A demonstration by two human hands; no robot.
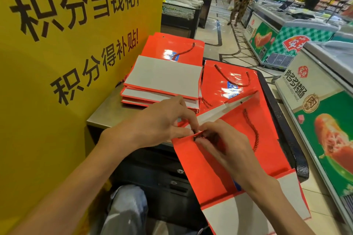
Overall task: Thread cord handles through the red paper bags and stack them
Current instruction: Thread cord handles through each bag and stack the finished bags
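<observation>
Supermarket aisle, freezer chests (298, 47) at right, yellow promotional sign (57, 62) at left; steel counter (107, 112) carrying a stack of flattened red bags (162, 79), one finished bag (229, 83) just beside it with its cord looped on top. Held over the lap, a red paper bag (219, 158), long axis running from the hands down toward the lower right. Left hand (160, 122) pinching the bag's upper edge, right hand (219, 143) curled around the dark cord end (196, 136) at the same spot, fingertips of both touching. Cord handle (252, 129) trailing away to the right of the hands. Threading apparently mid-step, probably at the hole; hole itself hidden by the fingers.
</observation>
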